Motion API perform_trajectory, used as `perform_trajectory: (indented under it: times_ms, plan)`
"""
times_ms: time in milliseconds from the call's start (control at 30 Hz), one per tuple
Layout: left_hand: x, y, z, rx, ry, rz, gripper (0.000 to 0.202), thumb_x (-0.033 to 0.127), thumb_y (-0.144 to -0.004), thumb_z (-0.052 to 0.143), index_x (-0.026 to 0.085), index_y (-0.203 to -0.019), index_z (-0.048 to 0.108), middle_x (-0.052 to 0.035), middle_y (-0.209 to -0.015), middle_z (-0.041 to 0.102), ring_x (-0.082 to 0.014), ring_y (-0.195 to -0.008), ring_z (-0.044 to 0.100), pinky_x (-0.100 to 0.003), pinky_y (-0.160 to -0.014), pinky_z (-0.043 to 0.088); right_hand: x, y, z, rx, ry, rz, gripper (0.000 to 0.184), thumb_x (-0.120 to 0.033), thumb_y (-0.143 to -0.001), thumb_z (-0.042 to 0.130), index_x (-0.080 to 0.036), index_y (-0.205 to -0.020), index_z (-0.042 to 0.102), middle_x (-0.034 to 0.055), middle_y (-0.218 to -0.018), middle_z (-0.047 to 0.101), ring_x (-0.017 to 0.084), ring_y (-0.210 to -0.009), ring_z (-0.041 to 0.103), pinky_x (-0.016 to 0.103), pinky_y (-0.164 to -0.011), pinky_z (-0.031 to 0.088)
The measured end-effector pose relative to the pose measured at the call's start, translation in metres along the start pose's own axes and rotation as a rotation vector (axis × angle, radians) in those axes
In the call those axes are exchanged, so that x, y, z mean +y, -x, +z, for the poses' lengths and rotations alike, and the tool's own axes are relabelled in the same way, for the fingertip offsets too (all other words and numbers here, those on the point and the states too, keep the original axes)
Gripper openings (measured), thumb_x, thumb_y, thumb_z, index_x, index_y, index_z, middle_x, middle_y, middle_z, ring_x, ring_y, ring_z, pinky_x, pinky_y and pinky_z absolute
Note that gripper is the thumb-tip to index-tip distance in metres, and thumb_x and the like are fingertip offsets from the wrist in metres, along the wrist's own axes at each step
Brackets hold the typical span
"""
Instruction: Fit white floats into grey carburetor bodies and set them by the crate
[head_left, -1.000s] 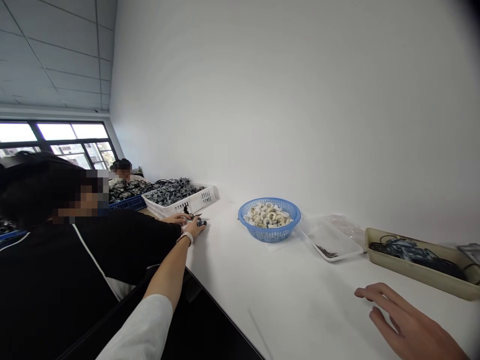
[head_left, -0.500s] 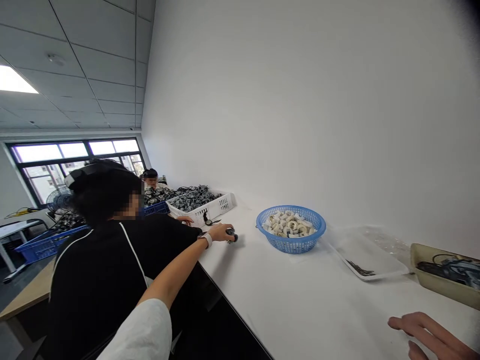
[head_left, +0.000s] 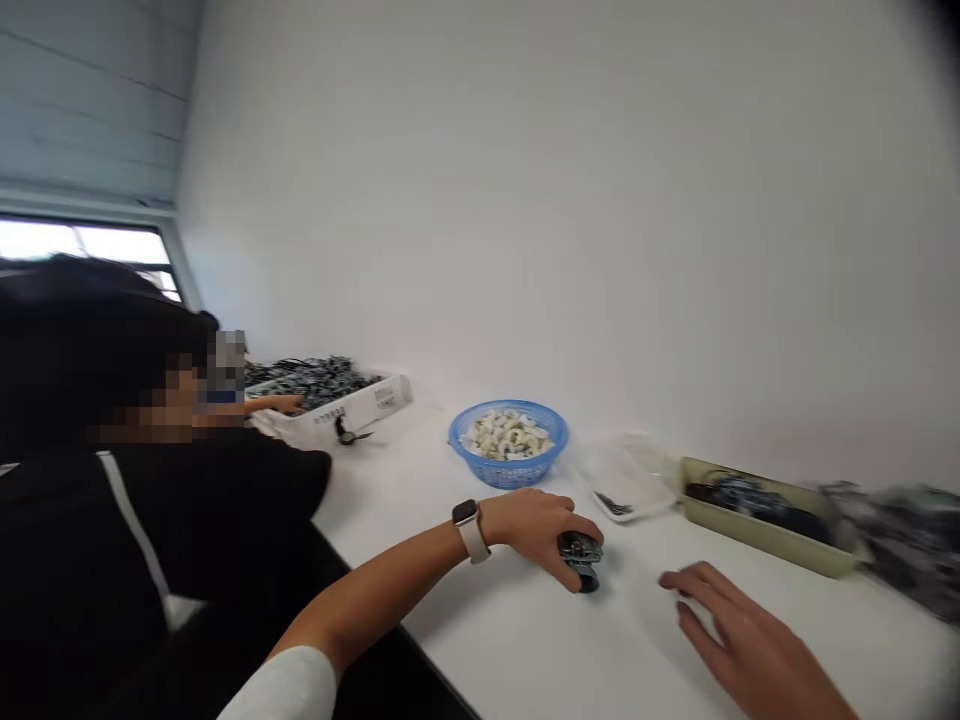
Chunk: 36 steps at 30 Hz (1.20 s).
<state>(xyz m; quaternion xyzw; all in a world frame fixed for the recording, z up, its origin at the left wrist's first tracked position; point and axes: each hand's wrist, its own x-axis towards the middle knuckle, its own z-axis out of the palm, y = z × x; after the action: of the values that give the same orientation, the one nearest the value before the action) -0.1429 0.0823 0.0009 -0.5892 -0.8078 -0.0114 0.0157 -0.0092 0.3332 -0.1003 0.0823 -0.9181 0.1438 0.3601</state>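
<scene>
My left hand (head_left: 534, 524), with a watch on the wrist, has its fingers and thumb closed round a small dark grey mechanical part (head_left: 582, 562) with a rounded black end. Its exact kind is hard to make out. The hand is just over the white table (head_left: 517, 640), in front of the blue basket. To the right, my right hand (head_left: 750, 635) is held over the table, slightly blurred, with its fingers apart and nothing in them.
Off-white ring-like pieces fill the blue basket (head_left: 499, 478). Right of it stand a white tray (head_left: 652, 505) with thin dark pieces and a beige bin (head_left: 772, 540) of dark parts. A grey heap (head_left: 907, 540) lies far right. A co-worker (head_left: 90, 560) sits left, near a white crate (head_left: 375, 402).
My left hand has brought the dark grey part rightward and nearer, away from the co-worker's side. The view has turned right. My right hand has come further into view, still open.
</scene>
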Motion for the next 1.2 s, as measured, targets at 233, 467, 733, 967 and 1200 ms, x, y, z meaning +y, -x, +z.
perform_trajectory:
  times_ms: [233,467,733,967,1200]
  plan:
    - [0.004,-0.016,0.021,0.119,0.057,0.024,0.058,0.056,-0.068,0.075,0.035,-0.120,0.063,0.0003,-0.087,0.060,-0.0176,-0.066,0.061,-0.026,-0.053,0.036,-0.013,-0.001,-0.018,-0.107,0.098,0.018,0.027,-0.029,-0.098,0.038,-0.026,-0.105,0.064,0.0039,-0.099,0.066,0.010,-0.051,0.056,0.021,-0.047,0.045]
    - [-0.006,-0.010,0.046,0.282,0.209,-0.033,0.068,0.061,-0.068,0.075,0.031,-0.125,0.058,-0.0001,-0.098,0.067,-0.0208,-0.081,0.065,-0.028,-0.067,0.043,-0.011,0.000,-0.019,-0.199,0.070,0.124,0.026,-0.029,-0.098,0.038,-0.027,-0.105,0.063,0.0026,-0.100,0.065,0.009,-0.047,0.048,0.023,-0.047,0.043]
    - [-0.014,-0.010,0.056,0.348,0.245,-0.078,0.070,0.087,-0.071,0.054,0.025,-0.103,0.063,-0.0029,-0.087,0.070,-0.0238,-0.076,0.065,-0.032,-0.067,0.040,-0.005,-0.013,-0.021,-0.112,-0.045,0.333,0.027,-0.044,-0.096,0.050,-0.024,-0.104,0.066,0.0053,-0.098,0.066,0.011,-0.053,0.049,0.027,-0.054,0.048]
    - [-0.019,-0.016,0.065,0.339,0.334,-0.076,0.070,0.087,-0.071,0.053,0.023,-0.097,0.061,-0.0052,-0.084,0.071,-0.0255,-0.071,0.067,-0.031,-0.059,0.037,-0.070,-0.126,-0.006,-0.194,-0.051,0.172,0.029,-0.043,-0.098,0.050,-0.023,-0.111,0.066,0.0061,-0.102,0.066,0.016,-0.075,0.059,0.030,-0.069,0.050]
    - [-0.022,-0.018,0.070,0.377,0.358,-0.021,0.073,0.089,-0.071,0.050,0.022,-0.101,0.061,-0.0072,-0.082,0.072,-0.0293,-0.071,0.069,-0.033,-0.061,0.040,-0.133,-0.255,0.072,-0.666,0.389,-0.134,0.034,-0.017,-0.095,0.046,-0.021,-0.119,0.069,0.0094,-0.126,0.064,0.025,-0.120,0.054,0.034,-0.096,0.045]
